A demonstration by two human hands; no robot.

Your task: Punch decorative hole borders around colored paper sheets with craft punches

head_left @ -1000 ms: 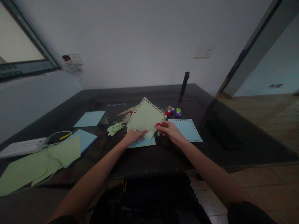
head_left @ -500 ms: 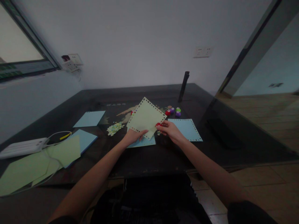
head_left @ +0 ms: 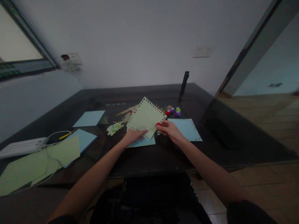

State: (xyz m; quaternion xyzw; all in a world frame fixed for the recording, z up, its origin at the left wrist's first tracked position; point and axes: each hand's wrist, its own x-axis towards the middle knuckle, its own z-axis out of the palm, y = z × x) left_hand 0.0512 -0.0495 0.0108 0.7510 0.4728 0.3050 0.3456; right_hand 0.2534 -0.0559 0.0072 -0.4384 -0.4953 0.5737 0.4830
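Note:
A pale green sheet of paper point(head_left: 148, 116), with punched holes along its edges, is held at a slant over the table. My left hand point(head_left: 134, 137) grips its lower left side, thumb on top. My right hand point(head_left: 170, 129) is closed around a small red craft punch point(head_left: 158, 124) at the sheet's lower right edge. Under the green sheet lies a light blue sheet point(head_left: 144, 142), mostly covered. Another blue sheet point(head_left: 185, 129) with punched edges rests beside my right hand. A heap of small paper cut-outs point(head_left: 114, 128) sits left of my left hand.
Red, purple and green punches with eyes point(head_left: 173, 111) stand behind my right hand. At left are a blue sheet point(head_left: 90, 118), green sheets point(head_left: 56, 152) and a white power strip point(head_left: 23, 147) with a cable. A black upright post point(head_left: 183, 87) and a dark flat object point(head_left: 223, 133) are at right.
Almost nothing differs. Both hands, the green sheet and the red punch keep nearly the same positions; the view has shifted very slightly.

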